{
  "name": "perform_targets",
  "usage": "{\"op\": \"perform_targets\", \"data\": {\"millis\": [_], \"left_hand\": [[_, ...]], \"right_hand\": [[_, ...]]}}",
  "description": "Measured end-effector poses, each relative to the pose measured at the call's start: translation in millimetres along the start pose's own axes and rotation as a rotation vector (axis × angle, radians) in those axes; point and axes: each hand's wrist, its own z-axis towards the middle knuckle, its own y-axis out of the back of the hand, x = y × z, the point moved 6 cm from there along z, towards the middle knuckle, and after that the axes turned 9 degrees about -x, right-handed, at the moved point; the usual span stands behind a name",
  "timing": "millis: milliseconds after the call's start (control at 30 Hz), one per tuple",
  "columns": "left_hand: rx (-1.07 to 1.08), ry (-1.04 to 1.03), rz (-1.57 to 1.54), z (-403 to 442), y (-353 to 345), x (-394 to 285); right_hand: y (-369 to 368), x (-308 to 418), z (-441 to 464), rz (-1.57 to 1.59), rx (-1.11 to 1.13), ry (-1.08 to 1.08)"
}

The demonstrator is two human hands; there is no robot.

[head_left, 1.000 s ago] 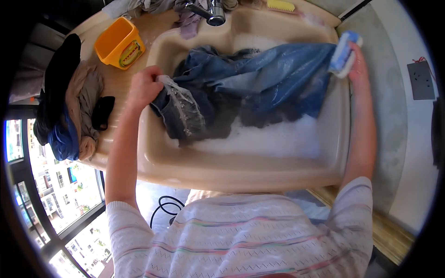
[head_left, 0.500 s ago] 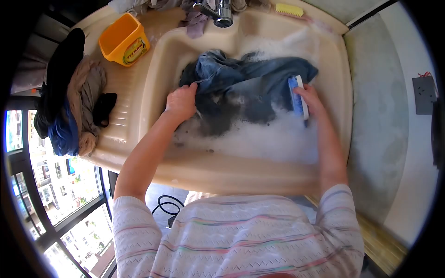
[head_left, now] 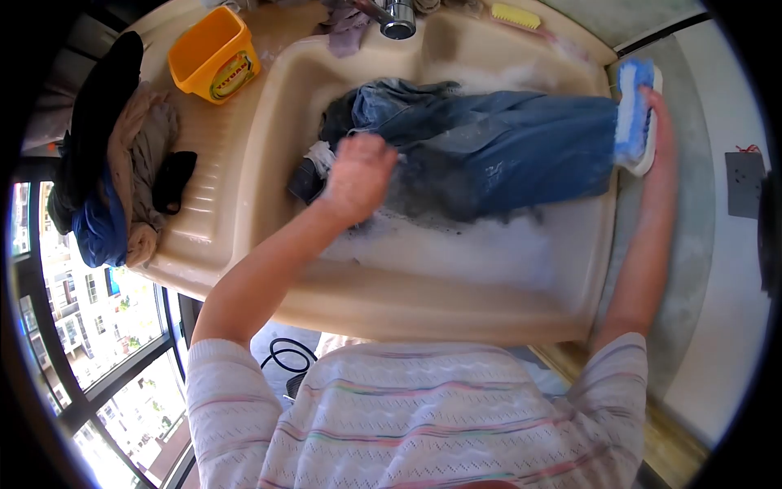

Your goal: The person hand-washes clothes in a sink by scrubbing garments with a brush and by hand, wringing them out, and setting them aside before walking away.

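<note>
Wet blue jeans (head_left: 521, 147) lie stretched across the beige sink (head_left: 440, 314), over dark water and white suds. My left hand (head_left: 358, 175) is closed at the left part of the jeans, with fabric at its fingers; it is slightly blurred. Beyond the sink's right rim, my right hand (head_left: 658, 122) grips a brush (head_left: 634, 114) with blue and white bristles and a white back. The bristles face left, beside the right end of the jeans. A whitish piece of cloth (head_left: 320, 155) shows left of my left hand.
An orange tub (head_left: 213, 53) stands on the ribbed drainboard at the left. Dark, blue and beige clothes (head_left: 114, 163) are heaped at its left edge. The faucet (head_left: 397, 18) is at the back, near a grey-purple cloth (head_left: 344, 33). A yellow brush (head_left: 515, 16) lies on the back rim.
Since the last earlier frame, my right hand has swung out to the right with the brush, and the jeans have spread rightward. My left hand has shifted a little to the right.
</note>
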Motion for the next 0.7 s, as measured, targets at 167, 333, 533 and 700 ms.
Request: {"op": "perform_targets", "data": {"millis": [167,333,533,700], "left_hand": [[0.487,-0.073,0.218,-22.2,-81.8,-1.2],[0.585,0.052,-0.138,-35.5,-42.6,-3.6],[0.423,0.149,-0.546,-58.3,5.3,-26.9],[0.448,0.131,-0.568,-65.2,28.7,-30.9]], "right_hand": [[8.8,20.4,41.4,-0.084,-0.015,0.082],[7.9,-23.8,83.4,-0.646,-0.209,0.363],[-156.7,-157.1,-66.8,-0.786,0.274,0.388],[-193.0,-250.8,-149.2,-1.260,0.741,0.612]]}}
